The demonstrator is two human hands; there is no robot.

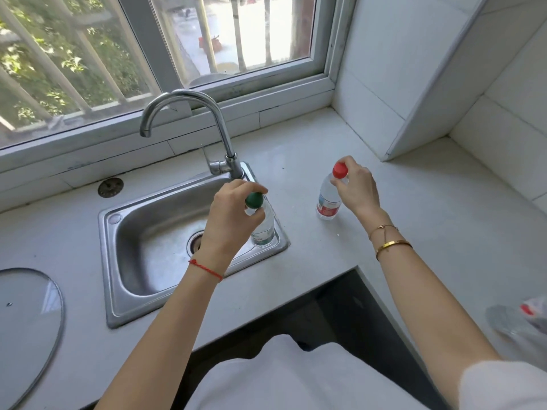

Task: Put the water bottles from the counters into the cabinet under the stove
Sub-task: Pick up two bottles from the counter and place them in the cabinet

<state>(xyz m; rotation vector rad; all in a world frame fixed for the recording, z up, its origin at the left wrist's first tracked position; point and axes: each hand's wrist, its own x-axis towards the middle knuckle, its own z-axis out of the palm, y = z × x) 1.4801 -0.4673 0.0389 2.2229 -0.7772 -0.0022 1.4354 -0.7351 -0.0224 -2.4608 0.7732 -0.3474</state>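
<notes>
Left hand (229,216) pinches the neck of the green-cap bottle (262,223), centre frame, standing on the sink (124,214) rim's right edge. Right hand (356,187) grips the red-cap bottle (330,196) at its neck, right of centre, upright on the counter (414,217). Recommended: lift both straight up, keep them vertical, clear the tap (189,113) before turning away.

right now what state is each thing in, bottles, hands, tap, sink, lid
green-capped bottle: upright on the sink's right rim, capped
red-capped bottle: upright on the counter, capped
left hand: fingers closed around the green-capped bottle's neck
right hand: fingers closed around the red-capped bottle's neck
tap: no water running
sink: nothing in the basin, no standing water
glass lid: lying flat on the counter
</notes>
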